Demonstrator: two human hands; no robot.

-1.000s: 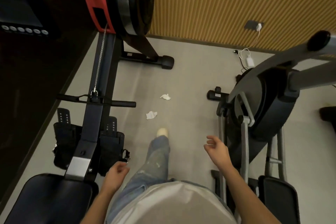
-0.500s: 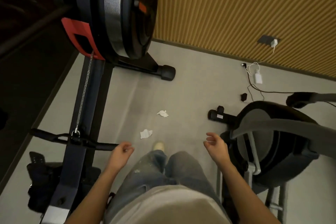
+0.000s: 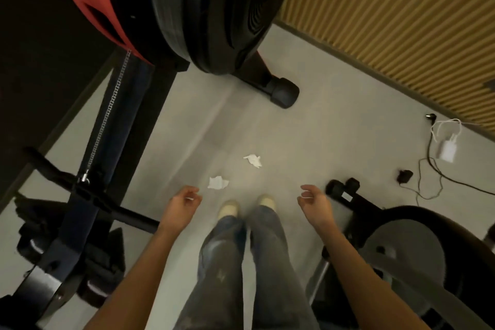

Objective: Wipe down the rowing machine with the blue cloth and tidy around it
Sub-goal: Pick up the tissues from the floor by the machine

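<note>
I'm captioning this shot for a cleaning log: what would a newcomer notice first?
The rowing machine's black flywheel housing, with a red panel, fills the top left. Two crumpled white paper scraps lie on the pale floor just ahead of the person's shoes, beyond the empty left hand and right hand.

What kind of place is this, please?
Probably a small gym or home workout room: a rowing machine with chain and pull handle stands on the left, a second exercise machine on the right, beside a slatted wall.
</note>
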